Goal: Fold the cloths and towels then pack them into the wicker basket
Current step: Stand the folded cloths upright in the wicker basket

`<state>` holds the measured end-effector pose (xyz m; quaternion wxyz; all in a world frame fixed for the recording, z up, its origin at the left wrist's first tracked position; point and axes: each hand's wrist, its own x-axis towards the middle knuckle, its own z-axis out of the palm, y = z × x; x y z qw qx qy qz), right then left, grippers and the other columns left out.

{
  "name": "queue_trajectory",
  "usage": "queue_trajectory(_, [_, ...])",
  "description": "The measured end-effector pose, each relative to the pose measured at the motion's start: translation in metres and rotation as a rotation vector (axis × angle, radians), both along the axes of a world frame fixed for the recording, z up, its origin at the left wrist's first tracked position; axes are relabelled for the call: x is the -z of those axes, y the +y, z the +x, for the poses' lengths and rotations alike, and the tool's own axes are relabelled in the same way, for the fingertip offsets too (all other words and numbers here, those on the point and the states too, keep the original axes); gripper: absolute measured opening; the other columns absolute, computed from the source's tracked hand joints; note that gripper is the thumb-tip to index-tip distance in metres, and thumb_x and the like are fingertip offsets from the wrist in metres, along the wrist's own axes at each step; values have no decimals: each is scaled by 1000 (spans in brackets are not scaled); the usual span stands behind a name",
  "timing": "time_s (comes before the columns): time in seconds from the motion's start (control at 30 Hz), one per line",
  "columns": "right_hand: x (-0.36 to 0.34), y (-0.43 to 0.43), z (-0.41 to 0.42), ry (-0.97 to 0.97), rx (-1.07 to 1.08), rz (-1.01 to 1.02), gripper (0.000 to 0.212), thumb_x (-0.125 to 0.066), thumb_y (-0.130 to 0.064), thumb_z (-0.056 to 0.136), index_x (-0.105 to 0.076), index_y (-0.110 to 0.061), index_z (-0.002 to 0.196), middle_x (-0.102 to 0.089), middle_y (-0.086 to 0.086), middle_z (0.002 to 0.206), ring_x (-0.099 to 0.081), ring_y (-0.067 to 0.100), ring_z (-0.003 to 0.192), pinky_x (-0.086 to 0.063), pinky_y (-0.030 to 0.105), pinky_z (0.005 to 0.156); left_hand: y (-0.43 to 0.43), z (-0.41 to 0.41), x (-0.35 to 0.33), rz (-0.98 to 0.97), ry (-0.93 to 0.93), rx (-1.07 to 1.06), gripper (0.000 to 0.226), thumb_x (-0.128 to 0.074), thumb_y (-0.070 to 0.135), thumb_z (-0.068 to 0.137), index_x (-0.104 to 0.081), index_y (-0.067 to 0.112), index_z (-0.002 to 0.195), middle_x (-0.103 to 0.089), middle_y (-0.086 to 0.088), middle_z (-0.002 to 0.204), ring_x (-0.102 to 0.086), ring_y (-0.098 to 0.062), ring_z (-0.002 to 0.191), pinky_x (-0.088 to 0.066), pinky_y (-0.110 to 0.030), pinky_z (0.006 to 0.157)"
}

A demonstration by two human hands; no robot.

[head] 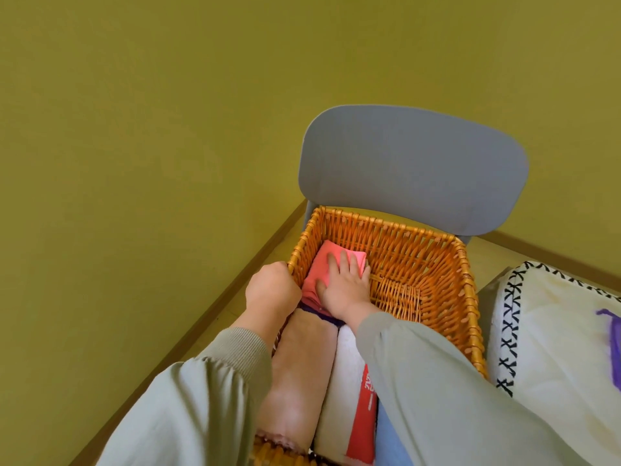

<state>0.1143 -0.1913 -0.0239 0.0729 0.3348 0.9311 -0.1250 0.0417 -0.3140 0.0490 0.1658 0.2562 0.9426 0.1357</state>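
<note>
An orange wicker basket [433,264] stands on a grey chair. A folded pink cloth [321,265] lies in its far left corner. My right hand [344,284] presses flat on that cloth with fingers spread. My left hand [270,290] grips the basket's left rim. Nearer to me in the basket lie a rolled tan towel [299,371] and a white towel with a red band [346,391]. A dark purple cloth [322,316] peeks out under the pink one. A blue cloth [386,432] shows beneath my right sleeve.
The grey chair back [413,169] rises behind the basket against an olive-green wall. A white cushion [554,331] with black stitching and purple marks lies to the right. The basket's right half shows bare wicker floor [400,297].
</note>
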Motion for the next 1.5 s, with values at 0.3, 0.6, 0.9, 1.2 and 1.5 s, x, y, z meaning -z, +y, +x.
queue_trajectory(0.3, [-74, 17, 49, 257, 42, 11, 58, -47, -23, 93, -29, -13, 146, -9, 9, 159, -3, 25, 146, -5, 43, 120, 1, 22, -14, 46, 95, 21, 40, -47, 13, 84, -43, 8, 124, -51, -12, 127, -45, -32, 121, -43, -41, 89])
queue_trajectory(0.6, [-125, 73, 196, 384, 245, 62, 51, -49, -10, 87, -44, -9, 137, -29, 11, 152, -18, 25, 143, -16, 36, 118, 83, 149, -48, 254, 228, 460, 48, -50, 10, 83, -49, 6, 130, -45, -13, 140, -32, -30, 135, -28, -40, 111])
queue_trajectory(0.9, [-105, 146, 374, 384, 720, -35, 45, -56, -15, 86, -51, -7, 130, -47, 13, 136, -39, 29, 126, -31, 33, 105, 171, 312, -36, 167, -137, 700, 58, -49, 12, 90, -33, 14, 145, -40, -8, 144, -35, -26, 133, -36, -36, 107])
queue_trajectory(1.2, [-65, 202, 447, 532, 1117, -129, 68, -65, -27, 85, -33, -3, 140, -40, 19, 140, -37, 36, 129, -34, 41, 102, 219, 373, 53, -184, -107, 769, 89, -48, 53, 92, 14, 29, 150, 13, -2, 159, 9, -31, 146, -10, -49, 117])
queue_trajectory(1.5, [-16, 269, 472, 675, 1526, -657, 89, -71, -58, 72, -34, -13, 139, -46, 9, 136, -48, 33, 120, -42, 40, 82, 229, 378, 121, -333, 173, 929, 92, -17, 77, 85, 28, 23, 145, 34, -15, 151, 29, -40, 138, 8, -55, 115])
